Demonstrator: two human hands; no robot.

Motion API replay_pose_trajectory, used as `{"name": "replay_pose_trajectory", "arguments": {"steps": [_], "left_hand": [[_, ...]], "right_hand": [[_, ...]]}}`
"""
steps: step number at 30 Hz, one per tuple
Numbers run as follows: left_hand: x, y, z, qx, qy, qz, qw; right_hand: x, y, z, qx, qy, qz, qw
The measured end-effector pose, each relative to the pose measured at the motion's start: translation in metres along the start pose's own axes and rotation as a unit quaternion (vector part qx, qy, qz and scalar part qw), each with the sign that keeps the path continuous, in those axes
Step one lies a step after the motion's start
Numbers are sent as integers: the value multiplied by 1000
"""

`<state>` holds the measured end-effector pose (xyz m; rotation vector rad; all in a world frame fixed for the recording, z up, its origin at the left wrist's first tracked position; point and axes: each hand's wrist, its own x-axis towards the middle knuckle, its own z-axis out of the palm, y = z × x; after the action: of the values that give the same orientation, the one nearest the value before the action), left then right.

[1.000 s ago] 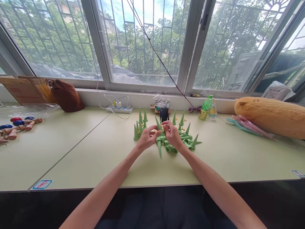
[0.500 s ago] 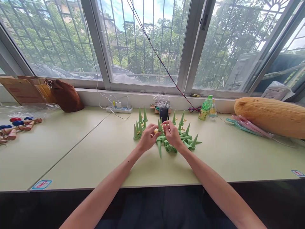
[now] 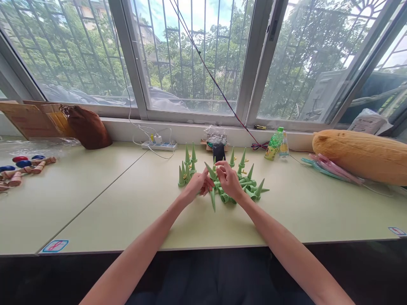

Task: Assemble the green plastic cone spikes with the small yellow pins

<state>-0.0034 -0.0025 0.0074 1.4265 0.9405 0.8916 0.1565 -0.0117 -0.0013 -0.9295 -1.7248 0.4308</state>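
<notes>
A green plant watering spike [image 3: 210,171] is tilted between my hands, its tip pointing up and to the left. My left hand [image 3: 197,183] is closed round the lower part of this spike. My right hand [image 3: 228,179] has its bent fingers against the spike's other side; the exact contact is hidden. Below them, another green spike [image 3: 213,200] lies pointing toward me. Upright spikes [image 3: 182,174], several in a group, stand beyond my left hand. More spikes with small yellow valves [image 3: 242,159] stand behind my right hand, and loose green pieces [image 3: 228,198] lie under it.
A power strip [image 3: 160,145], a black object [image 3: 218,151] and a green-capped bottle [image 3: 274,144] stand along the windowsill. To the right lies a tan plush [image 3: 362,154]. A brown pouch [image 3: 89,128] and wooden toys with balls [image 3: 23,164] are at left.
The spike between my hands has gone from upright to leaning left. My left hand has turned, its fingers now curled lower beneath the spike. My right hand has barely moved.
</notes>
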Motion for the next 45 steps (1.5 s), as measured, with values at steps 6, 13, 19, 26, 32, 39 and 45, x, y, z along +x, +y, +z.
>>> {"name": "replay_pose_trajectory", "arguments": {"steps": [6,13,19,26,32,39,45], "left_hand": [[0,-3,-2,-14,-8,3,1000],[-3,-1,0,27,-9,51,998],[-4,-3,1,98,35,146,984],[-5,-3,3,123,82,197,969],[-2,-6,3,115,100,212,965],[-3,-5,5,117,107,229,960],[-3,-4,7,109,102,243,959]], "right_hand": [[0,5,2,-9,-4,-2,1000],[1,1,2,-13,25,12,1000],[2,-2,1,13,27,34,999],[2,-3,0,74,11,73,995],[3,-3,0,95,-3,87,992],[3,1,2,107,-4,92,990],[3,4,6,120,6,94,988]]}}
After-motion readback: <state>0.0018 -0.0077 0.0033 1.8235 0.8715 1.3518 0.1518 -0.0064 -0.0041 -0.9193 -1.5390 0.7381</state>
